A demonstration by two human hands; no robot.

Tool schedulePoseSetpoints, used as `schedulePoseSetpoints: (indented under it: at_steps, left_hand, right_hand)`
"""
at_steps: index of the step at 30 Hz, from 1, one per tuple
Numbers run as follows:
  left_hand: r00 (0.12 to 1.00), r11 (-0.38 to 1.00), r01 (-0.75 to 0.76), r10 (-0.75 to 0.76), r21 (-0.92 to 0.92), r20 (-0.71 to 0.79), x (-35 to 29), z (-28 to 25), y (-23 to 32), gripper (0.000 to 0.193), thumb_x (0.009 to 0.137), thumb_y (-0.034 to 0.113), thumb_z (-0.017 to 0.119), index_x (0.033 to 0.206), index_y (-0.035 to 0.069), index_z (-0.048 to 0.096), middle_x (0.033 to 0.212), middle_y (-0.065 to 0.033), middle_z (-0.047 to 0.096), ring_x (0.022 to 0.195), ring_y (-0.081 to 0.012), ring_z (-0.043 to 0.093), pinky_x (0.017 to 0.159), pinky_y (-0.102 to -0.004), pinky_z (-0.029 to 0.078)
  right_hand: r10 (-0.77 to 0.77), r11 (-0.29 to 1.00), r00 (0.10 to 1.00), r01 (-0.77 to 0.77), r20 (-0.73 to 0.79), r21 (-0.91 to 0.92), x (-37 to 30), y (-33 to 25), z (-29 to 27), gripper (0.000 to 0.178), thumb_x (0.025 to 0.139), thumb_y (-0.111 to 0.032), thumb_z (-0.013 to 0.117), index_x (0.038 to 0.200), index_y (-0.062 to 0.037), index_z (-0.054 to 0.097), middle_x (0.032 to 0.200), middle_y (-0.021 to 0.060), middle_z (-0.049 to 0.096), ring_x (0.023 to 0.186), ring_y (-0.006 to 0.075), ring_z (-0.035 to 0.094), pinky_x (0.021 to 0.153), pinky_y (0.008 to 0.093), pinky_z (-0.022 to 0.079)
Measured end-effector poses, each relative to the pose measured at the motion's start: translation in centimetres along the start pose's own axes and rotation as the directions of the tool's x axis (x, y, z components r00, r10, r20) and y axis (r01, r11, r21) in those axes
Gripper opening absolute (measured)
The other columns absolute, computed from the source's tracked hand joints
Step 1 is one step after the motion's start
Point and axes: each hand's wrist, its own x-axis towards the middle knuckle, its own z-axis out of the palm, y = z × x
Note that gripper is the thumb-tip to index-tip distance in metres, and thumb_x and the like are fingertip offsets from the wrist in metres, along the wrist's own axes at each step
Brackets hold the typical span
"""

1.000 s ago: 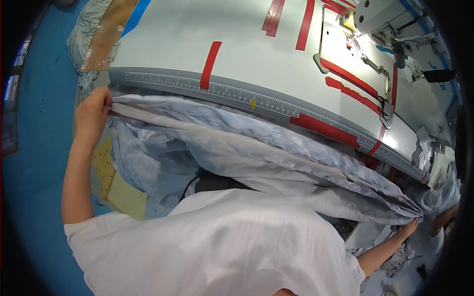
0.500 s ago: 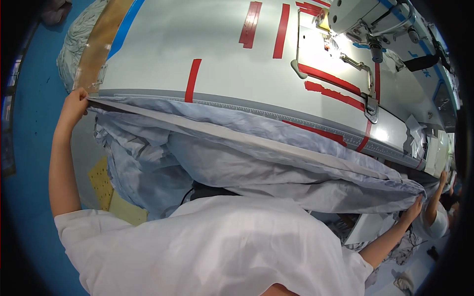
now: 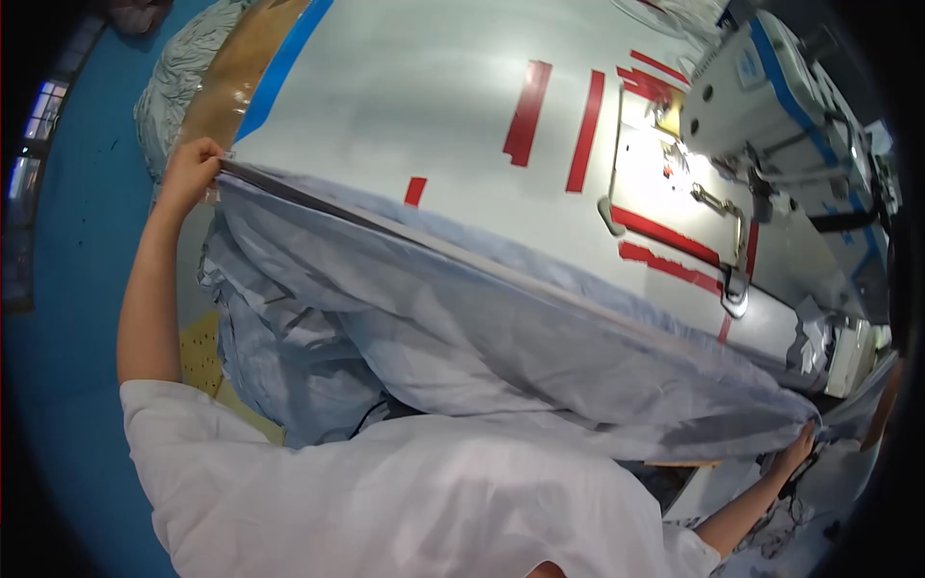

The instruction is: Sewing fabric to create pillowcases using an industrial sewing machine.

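A long piece of pale blue-grey fabric (image 3: pixel 462 318) is pulled taut between my two hands, along the near edge of a light grey sewing table. My left hand (image 3: pixel 196 173) grips one end of its folded edge, at the table's left corner. Far to the right, my right hand (image 3: pixel 798 448) is closed on the other end, lower and nearer to me. A narrow folded strip runs along the top edge. Below it the cloth hangs down in loose folds between the table and my body.
An industrial sewing machine (image 3: pixel 780 116) stands at the right with its lamp lit over a metal plate. Red tape strips (image 3: pixel 583 135) mark the tabletop (image 3: pixel 424 87). Bundled pale cloth (image 3: pixel 178 96) lies beyond the left edge. Part of another person's arm (image 3: pixel 882 405) shows at far right.
My left hand has shifted slightly right and up, still gripping the fabric. The cloth edge now covers the printed ruler along the table. The view has turned, so the machine sits lower and farther right.
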Motion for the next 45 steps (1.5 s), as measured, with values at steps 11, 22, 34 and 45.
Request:
schedulePoseSetpoints:
  at_steps: [11,22,34,45]
  left_hand:
    - [0.917,0.781,0.385,-0.263,-0.491,0.301,2.6,2.7,0.0,0.009,0.084,0.014,0.054,0.089,0.008,0.059,0.078,0.0022,0.057,0.066,-0.0048,0.054,0.06,-0.0204,0.05]
    - [0.936,0.825,0.25,-0.07,-0.507,0.346,1.2,3.7,-0.6,0.013,0.083,0.01,0.064,0.095,0.007,0.062,0.086,0.0035,0.06,0.076,-0.0036,0.054,0.068,-0.0186,0.045]
    - [0.993,0.602,0.108,-0.105,-0.791,0.056,-3.2,1.2,-10.6,0.027,0.096,0.017,0.049,0.12,0.005,0.05,0.1,-0.0025,0.055,0.087,-0.008,0.054,0.074,-0.0245,0.046]
    - [0.981,0.696,0.189,-0.169,-0.692,0.098,-9.1,-1.6,-15.4,0.023,0.096,0.018,0.051,0.114,0.004,0.051,0.103,-0.0042,0.056,0.096,-0.012,0.054,0.085,-0.0268,0.042]
  right_hand:
    - [-0.114,0.961,0.993,0.103,-0.029,-0.257,2.2,0.7,-0.5,0.059,0.09,-0.044,0.056,0.123,0.0046,0.051,0.121,0.0152,0.055,0.105,0.024,0.055,0.088,0.0328,0.045]
    - [-0.026,0.982,0.992,0.002,-0.123,-0.189,2.4,-0.1,0.4,0.066,0.089,-0.044,0.057,0.131,0.0047,0.043,0.131,0.0191,0.048,0.112,0.0306,0.053,0.091,0.0371,0.046]
    - [-0.017,0.969,1.0,0.018,0.006,-0.245,0.7,5.3,-2.5,0.041,0.092,-0.033,0.055,0.112,0.0029,0.06,0.106,0.0072,0.062,0.096,0.0156,0.054,0.087,0.0277,0.04]
    - [0.016,0.24,0.945,0.314,0.327,-0.919,-12.4,8.5,11.6,0.034,0.086,-0.024,0.058,0.112,-0.0016,0.06,0.104,0.0176,0.064,0.095,0.0277,0.063,0.079,0.0375,0.048]
